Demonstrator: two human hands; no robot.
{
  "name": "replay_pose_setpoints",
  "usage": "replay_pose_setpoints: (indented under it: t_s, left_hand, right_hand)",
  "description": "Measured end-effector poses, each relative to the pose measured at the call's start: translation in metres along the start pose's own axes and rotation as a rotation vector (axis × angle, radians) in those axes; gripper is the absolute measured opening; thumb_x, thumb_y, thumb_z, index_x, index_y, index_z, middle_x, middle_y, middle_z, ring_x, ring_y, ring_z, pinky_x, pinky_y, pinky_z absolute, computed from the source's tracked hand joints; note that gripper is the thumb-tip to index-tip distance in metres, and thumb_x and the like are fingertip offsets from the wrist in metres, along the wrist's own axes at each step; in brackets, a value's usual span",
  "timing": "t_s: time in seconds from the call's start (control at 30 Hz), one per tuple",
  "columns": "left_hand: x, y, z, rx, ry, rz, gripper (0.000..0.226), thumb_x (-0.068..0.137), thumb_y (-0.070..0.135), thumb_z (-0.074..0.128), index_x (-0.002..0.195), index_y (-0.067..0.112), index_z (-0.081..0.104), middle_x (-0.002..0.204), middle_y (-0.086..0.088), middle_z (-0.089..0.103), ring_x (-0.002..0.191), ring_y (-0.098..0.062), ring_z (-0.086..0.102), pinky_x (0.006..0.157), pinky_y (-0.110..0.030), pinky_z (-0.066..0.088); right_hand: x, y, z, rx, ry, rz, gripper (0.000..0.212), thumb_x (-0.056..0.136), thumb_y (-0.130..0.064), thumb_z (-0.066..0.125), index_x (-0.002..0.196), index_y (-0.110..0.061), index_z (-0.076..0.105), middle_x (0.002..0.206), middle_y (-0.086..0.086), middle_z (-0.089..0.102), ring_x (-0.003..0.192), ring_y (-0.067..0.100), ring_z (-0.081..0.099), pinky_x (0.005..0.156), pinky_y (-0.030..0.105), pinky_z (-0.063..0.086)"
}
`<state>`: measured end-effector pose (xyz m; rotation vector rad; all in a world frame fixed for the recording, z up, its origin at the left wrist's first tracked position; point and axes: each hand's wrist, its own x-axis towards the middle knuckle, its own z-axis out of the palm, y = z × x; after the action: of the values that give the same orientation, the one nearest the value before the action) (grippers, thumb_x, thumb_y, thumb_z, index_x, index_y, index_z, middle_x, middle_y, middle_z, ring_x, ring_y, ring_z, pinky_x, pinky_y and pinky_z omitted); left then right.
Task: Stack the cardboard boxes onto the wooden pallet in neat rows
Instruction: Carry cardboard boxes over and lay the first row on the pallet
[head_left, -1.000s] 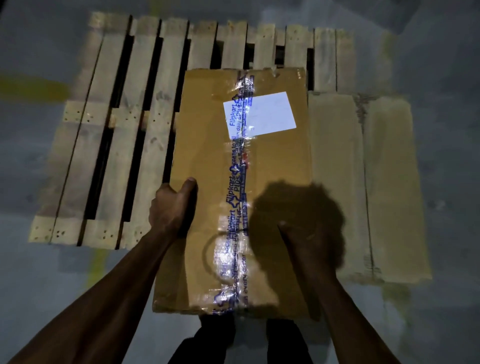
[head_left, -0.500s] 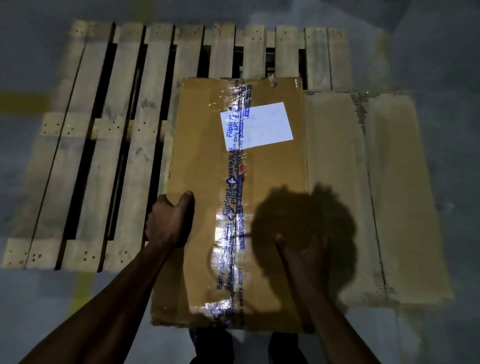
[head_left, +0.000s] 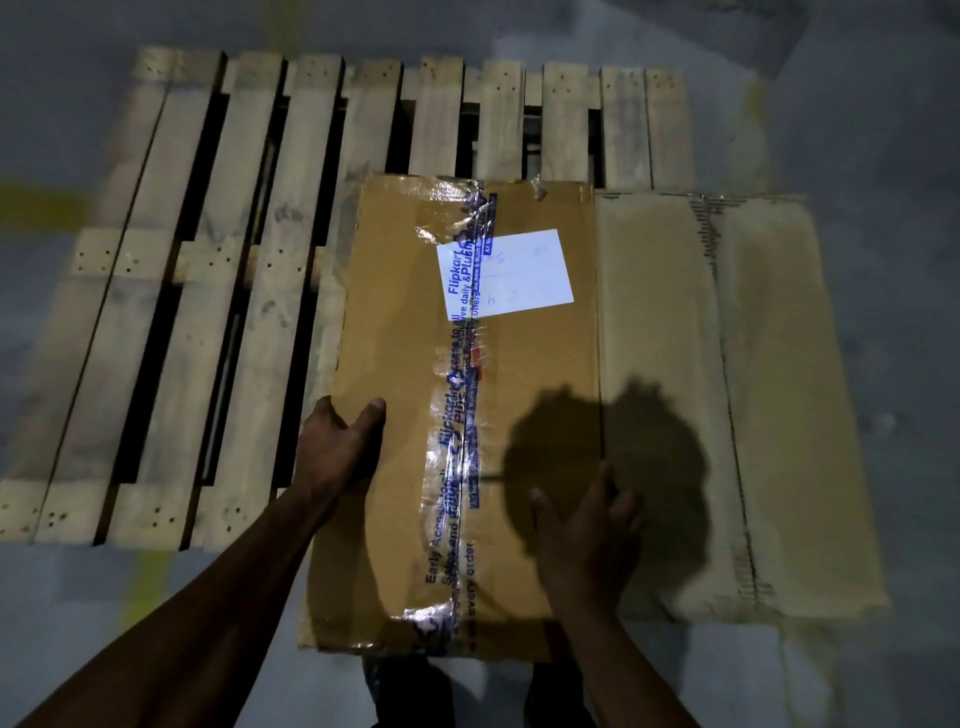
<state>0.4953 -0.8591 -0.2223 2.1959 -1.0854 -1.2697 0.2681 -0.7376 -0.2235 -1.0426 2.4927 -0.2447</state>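
Observation:
A brown cardboard box (head_left: 405, 312) with blue printed tape and a white label lies on the wooden pallet (head_left: 249, 291), and its near end overhangs the pallet's front edge. My left hand (head_left: 340, 447) grips the box's left edge, thumb on top. My right hand (head_left: 587, 530) rests on the box's top by its right edge, with the fingers spread. A second, paler cardboard box (head_left: 769, 395) lies flat on the pallet, side against side with the first box on its right.
The pallet's left half shows bare slats with dark gaps between them. Grey concrete floor (head_left: 62, 613) with faded yellow marks surrounds the pallet. My legs (head_left: 410, 691) stand just below the box's near end. My head's shadow falls across both boxes.
The taped box has slid a little further onto the pallet. My right hand has come off the box's right edge and now lies spread on its top. The left hand keeps its grip.

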Motion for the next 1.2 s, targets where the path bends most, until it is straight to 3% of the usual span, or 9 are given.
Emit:
replay_pose_setpoints:
  t_s: [0.13, 0.3, 0.4, 0.57, 0.67, 0.8, 0.9, 1.07, 1.2]
  left_hand:
    - [0.001, -0.002, 0.001, 0.017, 0.004, 0.006, 0.062, 0.089, 0.050, 0.068, 0.133, 0.009, 0.053, 0.123, -0.010, 0.064, 0.108, -0.030, 0.063, 0.096, -0.047, 0.052]
    - [0.004, -0.007, 0.000, 0.041, -0.010, 0.020, 0.077, 0.079, 0.068, 0.065, 0.128, 0.010, 0.054, 0.115, -0.014, 0.067, 0.100, -0.034, 0.066, 0.086, -0.050, 0.057]
    - [0.001, -0.002, 0.003, 0.063, -0.011, -0.002, 0.071, 0.087, 0.057, 0.065, 0.137, 0.009, 0.045, 0.122, -0.012, 0.061, 0.106, -0.033, 0.062, 0.091, -0.050, 0.054]
    - [-0.001, -0.004, 0.006, 0.088, -0.002, 0.015, 0.071, 0.089, 0.057, 0.062, 0.138, 0.012, 0.037, 0.117, -0.006, 0.057, 0.107, -0.033, 0.060, 0.093, -0.050, 0.052]
    - [-0.005, -0.004, 0.007, 0.110, 0.013, 0.067, 0.068, 0.091, 0.053, 0.063, 0.138, 0.012, 0.035, 0.130, -0.011, 0.054, 0.116, -0.034, 0.056, 0.098, -0.051, 0.049]
    - [-0.015, -0.011, 0.006, 0.219, -0.011, 0.181, 0.089, 0.093, 0.049, 0.061, 0.158, 0.012, 0.011, 0.161, -0.015, 0.022, 0.147, -0.033, 0.025, 0.119, -0.050, 0.027]
    - [-0.035, -0.023, 0.008, 0.338, 0.008, 0.185, 0.089, 0.096, 0.044, 0.059, 0.159, 0.017, 0.002, 0.166, -0.015, 0.003, 0.151, -0.035, 0.011, 0.119, -0.048, 0.018]
    - [-0.080, -0.053, 0.008, 0.379, 0.027, 0.082, 0.095, 0.084, 0.066, 0.056, 0.159, 0.030, 0.010, 0.158, -0.022, 0.021, 0.140, -0.046, 0.030, 0.111, -0.056, 0.033]
    - [-0.096, -0.064, 0.009, 0.342, 0.051, -0.028, 0.097, 0.083, 0.064, 0.062, 0.158, 0.036, 0.007, 0.145, -0.026, 0.035, 0.131, -0.047, 0.038, 0.107, -0.054, 0.035]
  right_hand:
    - [-0.001, 0.002, 0.000, -0.043, 0.029, -0.004, 0.086, 0.081, -0.056, 0.072, 0.149, -0.011, 0.043, 0.130, 0.016, 0.043, 0.113, 0.034, 0.040, 0.092, 0.045, 0.040]
    - [-0.006, 0.002, 0.001, -0.097, 0.092, -0.056, 0.083, 0.083, -0.054, 0.072, 0.145, -0.006, 0.047, 0.121, 0.017, 0.048, 0.104, 0.031, 0.037, 0.083, 0.043, 0.044]
    - [-0.005, 0.003, 0.002, -0.097, 0.079, -0.078, 0.082, 0.083, -0.051, 0.072, 0.143, -0.002, 0.047, 0.120, 0.017, 0.049, 0.104, 0.030, 0.036, 0.085, 0.043, 0.045]
    - [-0.001, 0.002, -0.001, -0.108, 0.011, -0.078, 0.084, 0.086, -0.051, 0.069, 0.148, -0.002, 0.041, 0.127, 0.019, 0.047, 0.113, 0.036, 0.041, 0.091, 0.044, 0.040]
    - [-0.001, 0.004, -0.001, -0.083, 0.001, -0.091, 0.085, 0.086, -0.049, 0.070, 0.149, -0.001, 0.039, 0.130, 0.021, 0.046, 0.116, 0.039, 0.042, 0.093, 0.045, 0.039]
    - [-0.002, 0.009, 0.002, -0.070, -0.024, -0.109, 0.082, 0.087, -0.043, 0.071, 0.151, -0.003, 0.038, 0.135, 0.020, 0.045, 0.118, 0.040, 0.042, 0.093, 0.045, 0.040]
    - [-0.018, 0.025, 0.004, -0.083, -0.002, -0.222, 0.076, 0.085, -0.034, 0.075, 0.148, -0.006, 0.044, 0.140, 0.020, 0.046, 0.119, 0.040, 0.046, 0.092, 0.049, 0.046]
    - [-0.053, 0.066, -0.006, -0.175, -0.043, -0.322, 0.084, 0.078, -0.051, 0.066, 0.146, -0.006, 0.047, 0.137, 0.020, 0.048, 0.113, 0.041, 0.049, 0.091, 0.051, 0.047]
    - [-0.058, 0.083, -0.016, -0.251, -0.163, -0.409, 0.114, 0.057, -0.060, 0.087, 0.148, -0.008, 0.042, 0.136, 0.023, 0.045, 0.109, 0.041, 0.048, 0.090, 0.053, 0.048]
